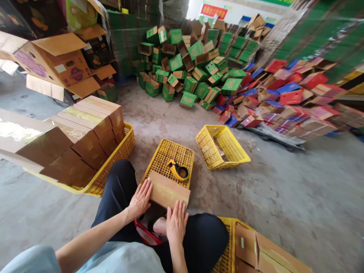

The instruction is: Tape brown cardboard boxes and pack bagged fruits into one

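Observation:
A taped brown cardboard box [168, 189] lies on an upturned yellow plastic crate [159, 155] between my knees. My left hand [141, 197] rests flat on the box's left end, fingers stretched out. On its right end lies my right hand [176, 223], fingers also extended and the palm off the near edge. Neither hand is wrapped round the box. Just beyond the box, a yellow tape dispenser [179, 170] sits on the crate's perforated surface. The box's underside is hidden.
To my left, a yellow crate [129, 142] holds several brown boxes [93, 121]. Another crate with boxes [231, 242] stands at my right knee. A smaller yellow basket [209, 151] is ahead right. Green boxes [187, 98] and red-and-blue boxes [290, 96] lie heaped beyond.

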`<control>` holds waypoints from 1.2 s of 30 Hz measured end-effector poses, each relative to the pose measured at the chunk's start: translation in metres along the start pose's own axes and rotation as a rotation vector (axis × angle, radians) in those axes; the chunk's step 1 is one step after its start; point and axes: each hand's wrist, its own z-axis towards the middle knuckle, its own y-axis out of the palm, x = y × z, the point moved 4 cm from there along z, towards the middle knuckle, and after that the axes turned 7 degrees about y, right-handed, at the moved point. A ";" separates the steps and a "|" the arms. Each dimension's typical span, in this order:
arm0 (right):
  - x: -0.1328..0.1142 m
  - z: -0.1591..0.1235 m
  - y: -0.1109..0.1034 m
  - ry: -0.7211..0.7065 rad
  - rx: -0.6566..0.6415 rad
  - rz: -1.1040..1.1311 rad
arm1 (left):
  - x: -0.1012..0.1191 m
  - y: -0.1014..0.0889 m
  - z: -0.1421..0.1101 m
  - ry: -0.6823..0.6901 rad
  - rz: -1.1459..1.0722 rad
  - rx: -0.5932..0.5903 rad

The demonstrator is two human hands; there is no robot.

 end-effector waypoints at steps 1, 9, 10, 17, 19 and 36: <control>-0.010 0.001 0.002 -0.027 -0.004 0.014 | 0.009 0.002 0.002 0.015 -0.001 -0.002; -0.054 -0.003 0.008 -0.267 -0.026 0.095 | 0.035 0.005 0.000 0.165 -0.077 0.001; -0.050 -0.003 0.007 -0.255 -0.041 0.090 | 0.030 0.004 -0.002 0.172 -0.092 -0.003; 0.012 -0.006 -0.007 0.003 -0.045 0.006 | -0.008 0.000 -0.012 0.070 -0.119 0.037; 0.020 -0.007 -0.009 0.030 -0.042 -0.002 | -0.007 -0.001 -0.012 0.059 -0.105 0.053; -0.045 0.031 0.001 -0.143 -0.032 0.071 | 0.010 0.002 -0.003 0.051 -0.124 0.012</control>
